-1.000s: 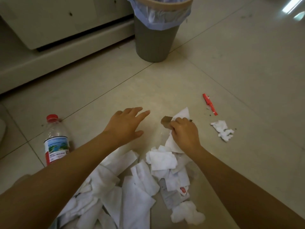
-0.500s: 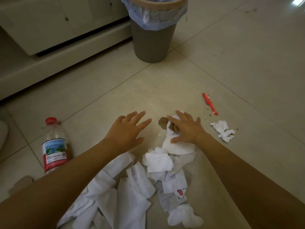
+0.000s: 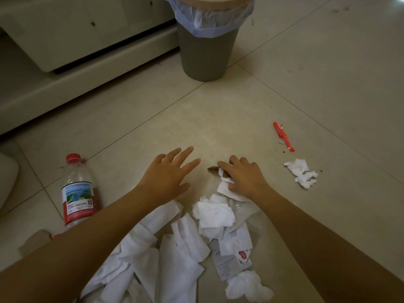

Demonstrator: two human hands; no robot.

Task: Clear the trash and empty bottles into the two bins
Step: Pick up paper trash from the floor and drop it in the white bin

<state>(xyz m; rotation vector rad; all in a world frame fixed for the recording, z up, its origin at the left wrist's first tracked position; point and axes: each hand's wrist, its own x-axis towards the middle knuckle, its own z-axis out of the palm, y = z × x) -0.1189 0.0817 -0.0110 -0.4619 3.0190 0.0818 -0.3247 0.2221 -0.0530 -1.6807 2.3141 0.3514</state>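
Trash mostly uncleared: tissue pile (image 3: 175, 248), bottle (image 3: 77, 191), red wrapper (image 3: 283, 136) all on floor; bin (image 3: 206, 40) beyond. Right hand (image 3: 244, 178) gathers a tissue (image 3: 225, 188), probably a brown scrap too. Left hand (image 3: 168, 173) hovers, fingers spread, empty.

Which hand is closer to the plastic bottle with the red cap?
Left. The left hand hovers open just right of the bottle. The right hand is farther right, its fingers on a white tissue.
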